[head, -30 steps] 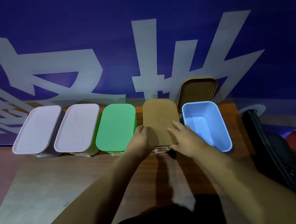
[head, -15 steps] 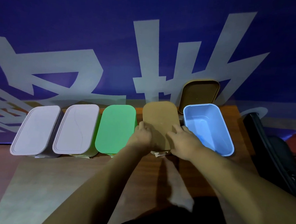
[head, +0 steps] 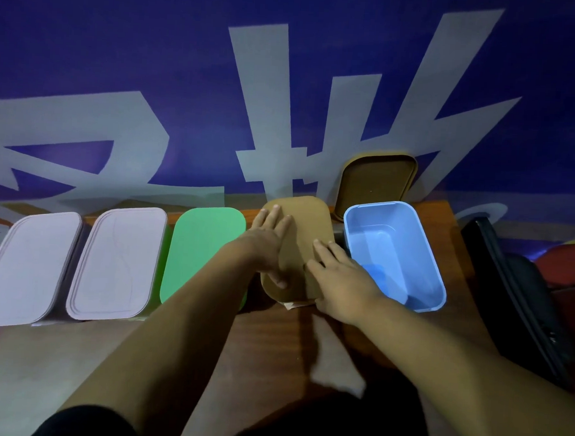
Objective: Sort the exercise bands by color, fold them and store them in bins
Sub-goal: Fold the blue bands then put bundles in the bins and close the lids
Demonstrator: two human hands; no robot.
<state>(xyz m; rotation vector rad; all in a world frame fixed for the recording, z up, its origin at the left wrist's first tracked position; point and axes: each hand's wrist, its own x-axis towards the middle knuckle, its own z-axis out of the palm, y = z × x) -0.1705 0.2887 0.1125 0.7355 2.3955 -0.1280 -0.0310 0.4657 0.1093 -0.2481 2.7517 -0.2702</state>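
Observation:
Five bins stand in a row on the wooden table (head: 272, 357). Two at the left carry pale lilac lids (head: 27, 267) (head: 119, 262), then comes a bin with a green lid (head: 201, 250), then one with a tan lid (head: 307, 225). My left hand (head: 271, 243) lies flat on the tan lid with fingers straight. My right hand (head: 339, 280) presses the lid's near right part with straight fingers. The blue bin (head: 424, 258) at the right has no lid, and its inside looks bare. No exercise bands show.
A second tan lid (head: 378, 182) leans upright against the purple banner wall behind the blue bin. A black bag or case (head: 521, 303) sits off the table's right edge. A paper label (head: 291, 305) pokes out under the tan bin.
My left hand slid from the tan lid's near left corner up onto its top, fingers now spread flat. My right hand stays pressing the lid's near right side.

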